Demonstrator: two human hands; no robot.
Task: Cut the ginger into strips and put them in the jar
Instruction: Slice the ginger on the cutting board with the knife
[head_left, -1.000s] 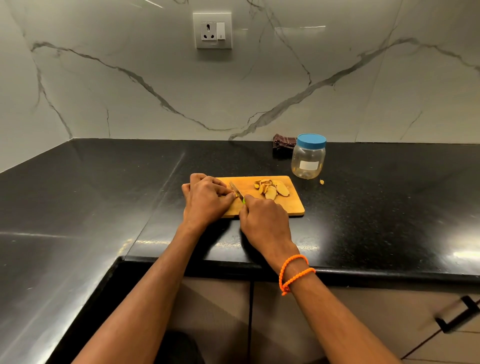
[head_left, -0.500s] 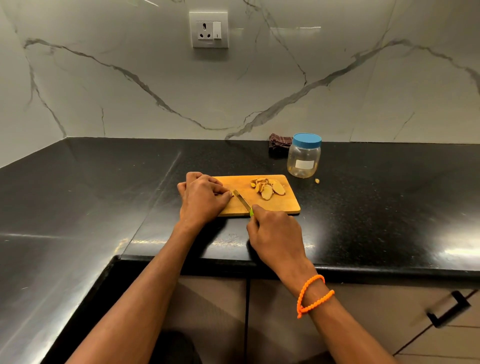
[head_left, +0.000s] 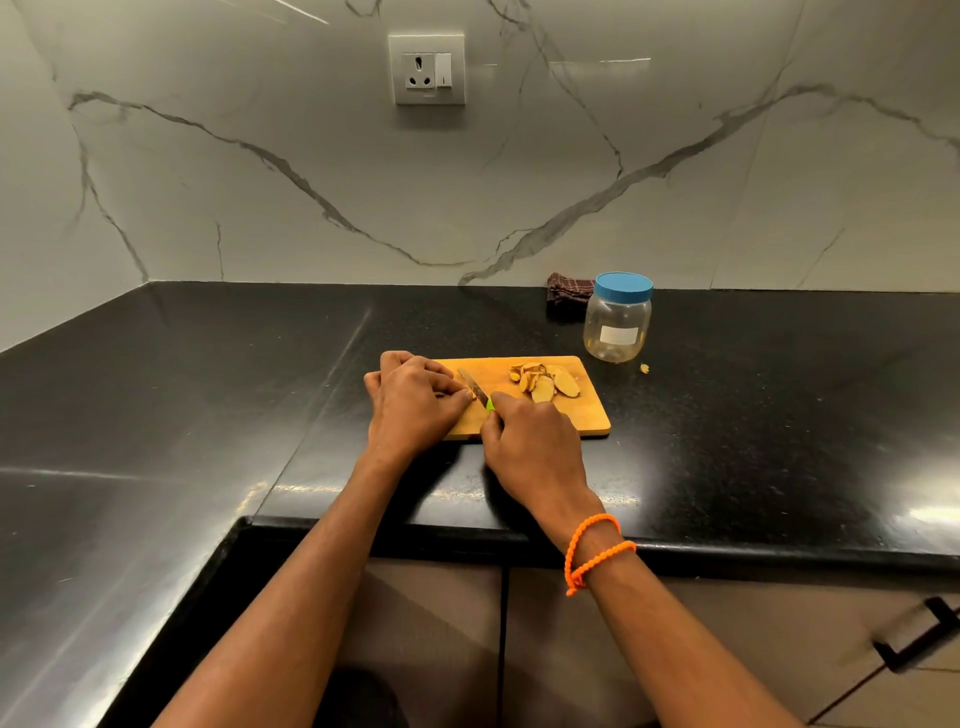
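Note:
A wooden cutting board (head_left: 587, 418) lies on the black counter. Sliced ginger pieces (head_left: 545, 383) are heaped at its far right. My left hand (head_left: 413, 402) is curled over the board's left part, fingertips pinching something hidden against the blade. My right hand (head_left: 530, 441) grips the green handle of a small knife (head_left: 474, 387), whose blade points up-left toward my left fingers. A clear jar (head_left: 618, 319) with its blue lid on stands behind the board's right corner.
A small ginger scrap (head_left: 644, 368) lies on the counter (head_left: 753, 415) near the jar. A dark folded cloth (head_left: 567, 293) sits against the marble wall. A wall socket (head_left: 427, 68) is above. Cabinet fronts with a black handle (head_left: 919, 636) are below the counter edge.
My right hand has pushed forward again with the knife, after drawing back toward the counter edge half a second ago. My left hand stays on the board.

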